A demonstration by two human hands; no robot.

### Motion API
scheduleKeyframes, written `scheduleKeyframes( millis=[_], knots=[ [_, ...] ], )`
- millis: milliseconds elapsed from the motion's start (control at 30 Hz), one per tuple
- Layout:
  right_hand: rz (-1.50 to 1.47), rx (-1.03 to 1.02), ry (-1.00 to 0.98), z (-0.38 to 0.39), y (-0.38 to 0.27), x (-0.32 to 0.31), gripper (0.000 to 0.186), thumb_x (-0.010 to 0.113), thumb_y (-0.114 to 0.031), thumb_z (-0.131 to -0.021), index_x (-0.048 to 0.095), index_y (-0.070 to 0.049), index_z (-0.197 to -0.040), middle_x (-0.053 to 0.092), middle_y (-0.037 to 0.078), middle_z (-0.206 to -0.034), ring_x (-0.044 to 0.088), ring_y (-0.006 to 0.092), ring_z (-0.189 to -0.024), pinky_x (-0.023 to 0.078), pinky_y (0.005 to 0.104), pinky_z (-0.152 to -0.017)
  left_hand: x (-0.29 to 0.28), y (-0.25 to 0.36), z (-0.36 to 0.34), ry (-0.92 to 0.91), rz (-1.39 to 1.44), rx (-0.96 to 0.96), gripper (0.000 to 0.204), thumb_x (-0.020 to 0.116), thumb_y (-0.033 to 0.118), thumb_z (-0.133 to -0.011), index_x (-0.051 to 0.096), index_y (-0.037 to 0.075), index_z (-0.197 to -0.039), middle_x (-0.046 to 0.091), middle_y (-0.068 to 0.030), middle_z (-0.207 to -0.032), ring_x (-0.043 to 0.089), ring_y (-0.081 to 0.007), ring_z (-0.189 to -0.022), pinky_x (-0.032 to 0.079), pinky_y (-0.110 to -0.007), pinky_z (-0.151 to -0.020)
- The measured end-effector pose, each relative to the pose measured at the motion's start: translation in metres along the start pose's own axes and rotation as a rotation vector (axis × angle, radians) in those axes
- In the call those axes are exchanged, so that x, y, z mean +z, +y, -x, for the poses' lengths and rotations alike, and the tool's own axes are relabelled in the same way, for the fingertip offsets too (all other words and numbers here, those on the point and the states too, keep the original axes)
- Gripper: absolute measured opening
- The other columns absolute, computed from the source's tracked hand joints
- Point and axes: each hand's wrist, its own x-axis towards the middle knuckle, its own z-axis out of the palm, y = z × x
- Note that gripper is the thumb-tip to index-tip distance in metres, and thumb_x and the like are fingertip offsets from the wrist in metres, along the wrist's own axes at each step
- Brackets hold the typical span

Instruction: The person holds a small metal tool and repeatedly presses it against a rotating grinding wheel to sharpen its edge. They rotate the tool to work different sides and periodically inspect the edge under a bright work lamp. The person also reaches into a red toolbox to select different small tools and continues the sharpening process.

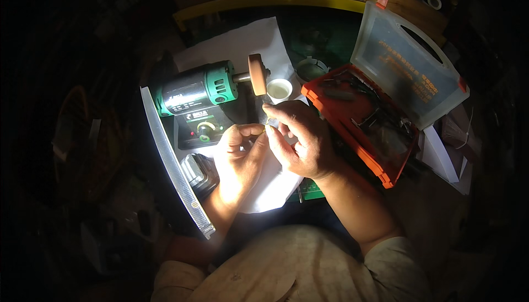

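In front of a bench grinder's round tan wheel (257, 74), my two hands meet fingertip to fingertip. Thumb and forefinger of my left hand (239, 150) are pinched together on a tiny yellowish piece (268, 120), too small to name. My right hand (306, 139) curls round the same spot, its thumb low by the left fingertips and its forefinger above. The green and black motor (198, 87) carries the wheel on a short shaft. Just beyond my fingers stands a small white cup (279, 90) with pale contents.
At right lies an orange toolbox (352, 137) with dark tools inside, its clear lid (397, 65) raised. White paper (267, 194) covers part of the green mat (313, 191). A long lamp bar (173, 161) crosses the left side, beside a grey metallic block (199, 172). A round dish (311, 69) sits behind the cup.
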Motion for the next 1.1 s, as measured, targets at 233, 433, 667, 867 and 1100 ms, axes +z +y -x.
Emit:
scheduleKeyframes(
  millis=[233,433,667,867,1100],
  knots=[
    [-0.173,0.229,0.054,0.008,0.002,0.007,0.034,0.072,0.001,-0.089,0.065,0.001,-0.122,0.067,0.007,-0.096,0.058,0.0083,-0.07,0.049,0.0208,-0.062,0.004,0.008,-0.001,-0.044,0.458,-0.157,0.01,0.071,0.0,-0.095,0.066,-0.002,-0.104,0.071,-0.0055,-0.097,0.064,-0.0092,-0.087,0.053,-0.024,-0.082],
    [-0.372,0.581,-0.071,0.006,0.006,0.013,0.021,0.073,-0.009,-0.094,0.069,0.004,-0.11,0.072,0.006,-0.093,0.066,0.0067,-0.081,0.053,0.0229,-0.07,0.008,0.01,-0.004,-0.011,0.498,-0.129,0.01,0.069,0.0,-0.096,0.065,-0.003,-0.106,0.072,-0.0081,-0.099,0.067,-0.0107,-0.089,0.055,-0.025,-0.084],
    [-0.578,0.789,-0.025,0.004,0.01,0.016,0.016,0.07,-0.013,-0.099,0.072,0.002,-0.104,0.071,0.0,-0.087,0.062,0.0031,-0.078,0.049,0.0192,-0.071,0.007,0.014,-0.006,-0.023,0.445,-0.21,0.012,0.069,-0.002,-0.096,0.066,-0.005,-0.107,0.072,-0.0088,-0.098,0.067,-0.0102,-0.087,0.055,-0.024,-0.082],
    [-0.61,0.822,-0.032,0.003,0.011,0.014,0.021,0.07,-0.016,-0.099,0.071,0.003,-0.107,0.072,0.002,-0.09,0.064,0.0046,-0.081,0.051,0.0202,-0.073,0.007,0.016,-0.006,-0.033,0.451,-0.273,0.013,0.067,-0.001,-0.097,0.068,-0.006,-0.109,0.073,-0.0088,-0.099,0.067,-0.0109,-0.088,0.055,-0.025,-0.083],
    [-0.624,0.831,-0.037,0.002,0.008,0.013,0.022,0.068,-0.016,-0.1,0.07,0.003,-0.11,0.074,0.005,-0.093,0.067,0.0079,-0.083,0.055,0.0228,-0.075,0.006,0.015,-0.006,-0.061,0.459,-0.28,0.017,0.066,0.001,-0.098,0.069,-0.007,-0.113,0.074,-0.011,-0.102,0.069,-0.0135,-0.091,0.056,-0.026,-0.085]
  ],
)
